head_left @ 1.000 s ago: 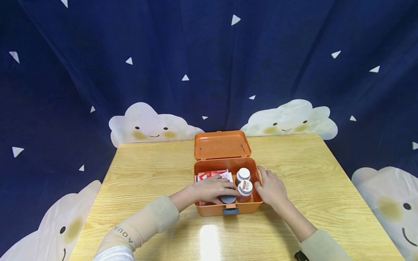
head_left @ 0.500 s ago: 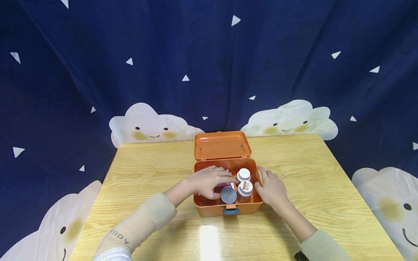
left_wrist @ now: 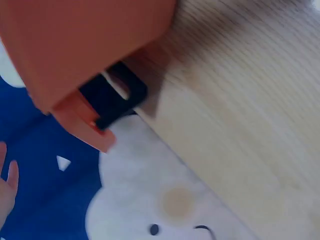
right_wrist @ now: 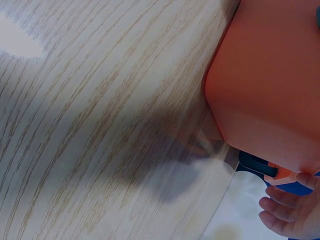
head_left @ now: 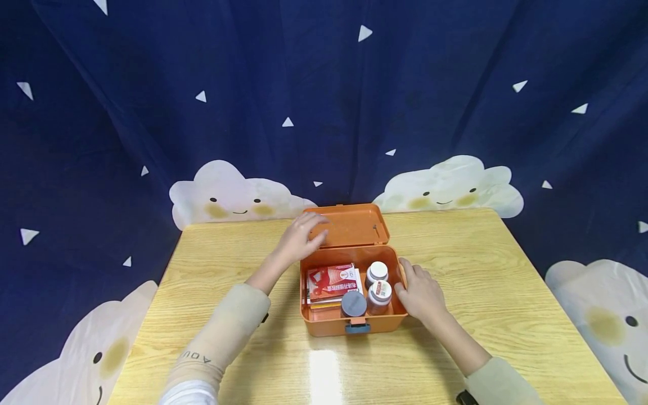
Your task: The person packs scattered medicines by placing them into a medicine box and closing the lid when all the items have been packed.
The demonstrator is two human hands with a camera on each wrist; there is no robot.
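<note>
An orange medicine box [head_left: 324, 328] with a blue front latch [head_left: 358, 328] stands with its lid [head_left: 349, 225] folded back. My left hand [head_left: 301, 239] hovers at the lid's left side, fingers spread and holding nothing; its fingertips also show in the left wrist view. My right hand [head_left: 421, 291] holds the right wall of the box, thumb over the rim. Inside, a red medicine carton [head_left: 329, 282] lies on other packs at the left. Two white pill bottles [head_left: 378, 297] stand at the right, and a grey-capped jar [head_left: 354, 304] is at the front.
The box stands on a wooden table [head_left: 233, 264] whose back edge meets a dark blue curtain [head_left: 324, 73] with clouds. The right wrist view shows a blue handle [right_wrist: 257, 164] beyond the box's far side. A bright reflection lies on the tabletop in front.
My left hand has lifted out of the box and moved back and left to the lid, uncovering the red carton and grey cap. My right hand has stayed on the box wall.
</note>
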